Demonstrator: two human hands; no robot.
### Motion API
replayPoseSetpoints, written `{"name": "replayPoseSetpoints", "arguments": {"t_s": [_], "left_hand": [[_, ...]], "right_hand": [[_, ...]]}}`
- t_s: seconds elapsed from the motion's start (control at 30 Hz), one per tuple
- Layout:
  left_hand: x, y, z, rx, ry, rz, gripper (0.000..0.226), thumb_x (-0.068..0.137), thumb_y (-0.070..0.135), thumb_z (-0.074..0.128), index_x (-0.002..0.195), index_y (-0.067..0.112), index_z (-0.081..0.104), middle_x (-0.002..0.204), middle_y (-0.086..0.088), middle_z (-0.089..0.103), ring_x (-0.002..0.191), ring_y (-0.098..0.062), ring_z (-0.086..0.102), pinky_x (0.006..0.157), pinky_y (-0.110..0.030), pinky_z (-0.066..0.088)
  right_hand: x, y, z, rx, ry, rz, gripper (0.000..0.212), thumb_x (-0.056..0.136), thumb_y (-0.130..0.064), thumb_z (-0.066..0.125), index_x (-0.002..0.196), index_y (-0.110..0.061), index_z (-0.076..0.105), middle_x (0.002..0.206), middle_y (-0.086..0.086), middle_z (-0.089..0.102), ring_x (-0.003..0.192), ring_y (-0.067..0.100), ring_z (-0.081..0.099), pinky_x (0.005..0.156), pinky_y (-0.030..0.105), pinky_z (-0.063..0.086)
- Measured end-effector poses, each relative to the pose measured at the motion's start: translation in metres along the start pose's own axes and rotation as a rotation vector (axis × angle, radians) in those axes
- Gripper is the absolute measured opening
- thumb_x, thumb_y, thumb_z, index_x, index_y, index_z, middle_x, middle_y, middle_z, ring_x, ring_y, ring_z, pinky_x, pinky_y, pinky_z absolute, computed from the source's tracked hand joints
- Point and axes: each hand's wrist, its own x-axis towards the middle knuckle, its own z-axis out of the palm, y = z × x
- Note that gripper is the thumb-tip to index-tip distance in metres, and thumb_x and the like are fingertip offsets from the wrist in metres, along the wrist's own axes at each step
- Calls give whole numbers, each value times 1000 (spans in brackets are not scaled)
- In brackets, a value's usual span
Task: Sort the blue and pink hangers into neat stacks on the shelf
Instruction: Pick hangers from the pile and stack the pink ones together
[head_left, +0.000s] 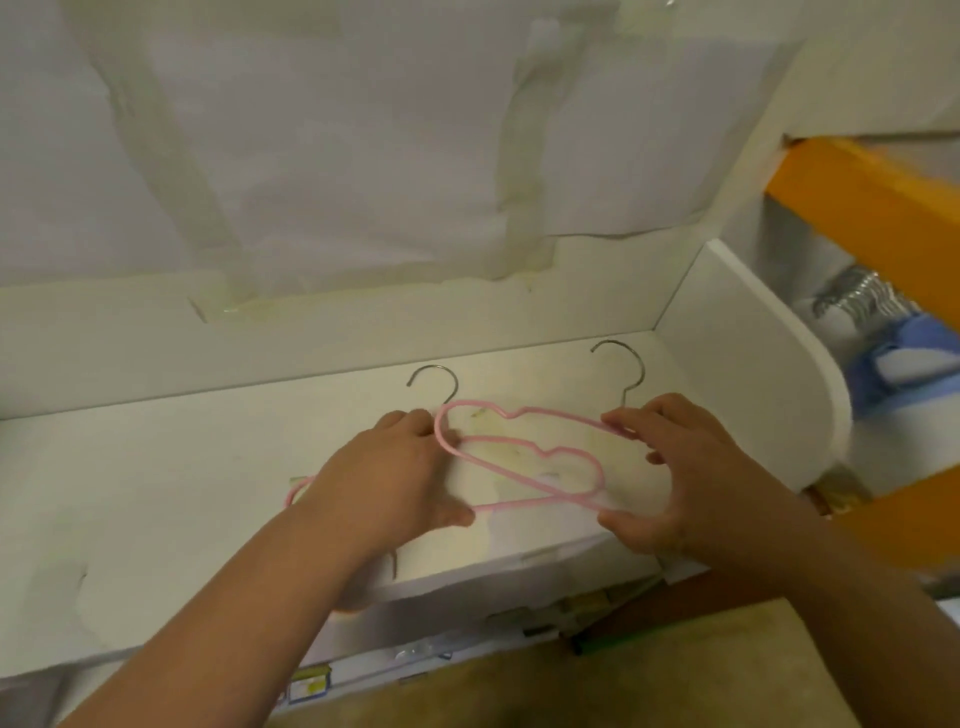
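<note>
Pink wire hangers with metal hooks (519, 457), 2, overlapping on white shelf (156, 493); my left hand (384, 473) and right hand (675, 467) each pinch one.

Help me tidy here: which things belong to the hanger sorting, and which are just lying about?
Job: pink hangers, white shelf, left hand, right hand.
Lying about: bundle of metal hooks, blue items, orange beam.
</note>
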Motion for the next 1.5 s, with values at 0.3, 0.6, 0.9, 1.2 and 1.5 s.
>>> {"name": "replayPoseSetpoints", "arguments": {"t_s": [0.3,0.6,0.9,1.2,1.5], "left_hand": [[-16,23,-14,91,49,-57,76,53,79,51,121,44,52,98,11,46,87,-13,55,79,-34,53],[-92,167,-22,26,209,-59,75,57,77,52,120,37,56,103,10,49,91,-13,56,78,-34,52],[-115,378,-10,43,191,156,90,63,79,49,143,40,36,125,18,38,108,-5,50,88,-21,45],[-34,519,22,25,170,395,89,67,80,48,145,37,34,124,19,33,112,-4,43,92,-23,46],[119,583,33,-79,242,408,77,66,75,54,133,39,46,114,15,43,100,-5,43,84,-22,44]], "right_hand": [[-58,15,-20,25,71,-134,81,62,-72,67,131,-41,38,116,-31,38,111,0,43,91,24,50],[-188,70,-71,-63,228,-225,91,62,-72,61,139,-25,43,124,-20,41,112,2,43,93,23,46],[-345,183,-133,-18,357,-55,79,64,-65,68,132,-34,45,119,-25,42,111,3,46,90,22,48],[-434,298,-179,-52,422,314,93,59,-71,66,141,-37,41,125,-29,36,119,0,38,99,26,41],[-405,416,-216,-1,397,445,88,55,-79,58,135,-49,36,120,-30,38,105,-2,44,75,13,41]]}}
